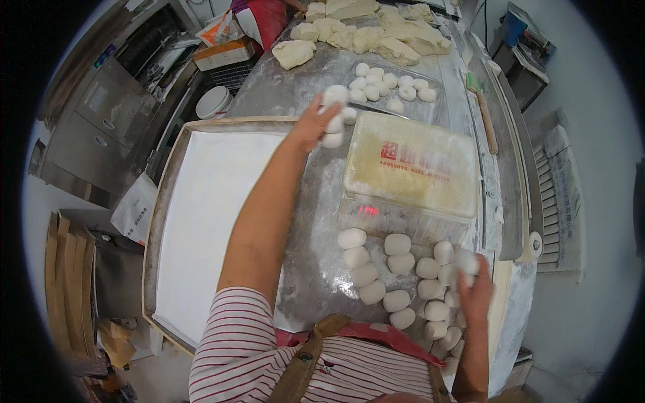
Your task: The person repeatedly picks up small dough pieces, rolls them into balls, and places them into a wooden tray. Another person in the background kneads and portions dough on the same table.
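My left hand (315, 123) reaches to the far end of a wooden-rimmed tray (221, 122), its fingers around a small group of white dough balls (335, 95). Another dough ball (348, 116) sits just right of them. Low on the right, my right hand (476, 289) grips a slightly blurred dough ball (466, 262). Beside and below that hand, rows of round dough pieces (428, 289) lie on the floured metal table (317, 221). More dough balls (357, 257) stand in a curved line left of them. The tray is lined with a white sheet (211, 201).
A clear plastic container (410, 166) bearing red writing stands mid-table, with a lit red display at its front. Behind it, a transparent tray (433, 111) holds several dough balls. Large dough slabs (363, 38) cover the far end. A wooden-handled brush (486, 118) lies by the right-hand machine edge.
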`<state>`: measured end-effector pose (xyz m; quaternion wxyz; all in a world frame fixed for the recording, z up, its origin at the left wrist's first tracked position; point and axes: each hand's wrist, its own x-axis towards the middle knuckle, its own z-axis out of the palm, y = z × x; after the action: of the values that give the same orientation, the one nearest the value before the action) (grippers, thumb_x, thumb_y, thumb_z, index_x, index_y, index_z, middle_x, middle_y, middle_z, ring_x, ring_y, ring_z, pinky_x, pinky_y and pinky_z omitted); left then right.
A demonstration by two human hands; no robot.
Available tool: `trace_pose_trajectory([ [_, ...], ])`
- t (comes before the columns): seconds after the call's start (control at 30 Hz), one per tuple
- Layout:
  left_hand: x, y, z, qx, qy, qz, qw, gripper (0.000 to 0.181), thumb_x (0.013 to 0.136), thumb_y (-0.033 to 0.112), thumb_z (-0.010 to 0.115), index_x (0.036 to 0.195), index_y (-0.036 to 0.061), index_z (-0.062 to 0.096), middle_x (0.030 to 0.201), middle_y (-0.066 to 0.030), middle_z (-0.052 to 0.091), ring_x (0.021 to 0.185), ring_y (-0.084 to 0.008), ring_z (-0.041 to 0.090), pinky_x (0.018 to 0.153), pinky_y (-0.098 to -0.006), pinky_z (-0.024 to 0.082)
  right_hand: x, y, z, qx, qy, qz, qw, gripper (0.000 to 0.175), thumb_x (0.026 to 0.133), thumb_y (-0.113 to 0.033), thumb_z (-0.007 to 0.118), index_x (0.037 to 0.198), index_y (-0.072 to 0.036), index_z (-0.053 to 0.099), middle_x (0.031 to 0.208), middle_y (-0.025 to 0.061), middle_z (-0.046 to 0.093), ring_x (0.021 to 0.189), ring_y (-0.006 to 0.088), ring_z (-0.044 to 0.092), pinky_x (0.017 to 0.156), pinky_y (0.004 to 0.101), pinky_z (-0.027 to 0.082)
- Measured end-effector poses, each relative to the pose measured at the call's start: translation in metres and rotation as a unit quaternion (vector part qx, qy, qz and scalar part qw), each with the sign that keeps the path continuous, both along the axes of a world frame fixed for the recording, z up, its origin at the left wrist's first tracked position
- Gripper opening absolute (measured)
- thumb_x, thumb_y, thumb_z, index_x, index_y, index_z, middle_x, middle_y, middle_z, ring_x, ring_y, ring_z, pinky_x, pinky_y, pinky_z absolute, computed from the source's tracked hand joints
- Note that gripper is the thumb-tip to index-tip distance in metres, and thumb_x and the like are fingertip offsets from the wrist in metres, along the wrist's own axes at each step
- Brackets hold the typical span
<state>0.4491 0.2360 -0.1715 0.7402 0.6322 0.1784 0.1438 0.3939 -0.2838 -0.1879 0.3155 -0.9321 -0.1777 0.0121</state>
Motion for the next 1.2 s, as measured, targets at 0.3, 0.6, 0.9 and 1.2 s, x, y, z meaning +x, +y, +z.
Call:
trace_pose_trajectory([
  [0.3, -0.105, 0.079, -0.038, 0.027, 0.158, 0.137, 0.977, 0.076, 0.095, 0.043, 0.070, 0.155, 0.0239, 0.028, 0.141, -0.0092, 0.051, 0.120, -0.0265, 0.056, 0.082, -0.0540, 0.054, -0.112, 0.176, -0.032, -0.037, 0.194, 0.514, 0.835, 0.043, 0.091, -0.027, 0.067, 0.127, -0.006, 0.057, 0.118, 0.0159, 0.063, 0.105, 0.0389, 0.064, 0.086, 0.0476, 0.055],
  [0.6, -0.109, 0.118, -0.137, 0.170, 0.280, 0.056, 0.943, 0.080, 0.095, 0.041, 0.064, 0.161, 0.0202, 0.023, 0.148, -0.0260, 0.048, 0.130, -0.0420, 0.052, 0.104, -0.0602, 0.044, -0.093, 0.073, -0.044, 0.069, 0.071, 0.292, 0.951, 0.041, 0.085, -0.013, 0.070, 0.123, -0.002, 0.060, 0.123, 0.0185, 0.062, 0.114, 0.0396, 0.060, 0.096, 0.0481, 0.051],
  [0.9, -0.150, -0.016, -0.037, 0.578, 0.039, -0.050, 0.814, 0.063, 0.085, 0.017, 0.074, 0.143, 0.0087, 0.051, 0.145, -0.0205, 0.051, 0.136, -0.0400, 0.045, 0.114, -0.0472, 0.037, -0.128, -0.295, -0.061, -0.184, -0.126, -0.191, 0.956, 0.055, 0.092, -0.016, 0.073, 0.140, -0.004, 0.051, 0.130, 0.0162, 0.056, 0.114, 0.0260, 0.057, 0.088, 0.0392, 0.052],
  [1.2, -0.167, -0.144, -0.053, 0.626, -0.067, -0.457, 0.628, 0.084, 0.065, 0.013, 0.087, 0.141, 0.0193, 0.053, 0.150, -0.0099, 0.047, 0.141, -0.0312, 0.042, 0.116, -0.0537, 0.033, -0.160, -0.287, -0.058, -0.213, 0.080, -0.318, 0.920, 0.064, 0.089, -0.028, 0.076, 0.140, 0.000, 0.049, 0.120, 0.0249, 0.065, 0.103, 0.0371, 0.066, 0.086, 0.0398, 0.053],
])
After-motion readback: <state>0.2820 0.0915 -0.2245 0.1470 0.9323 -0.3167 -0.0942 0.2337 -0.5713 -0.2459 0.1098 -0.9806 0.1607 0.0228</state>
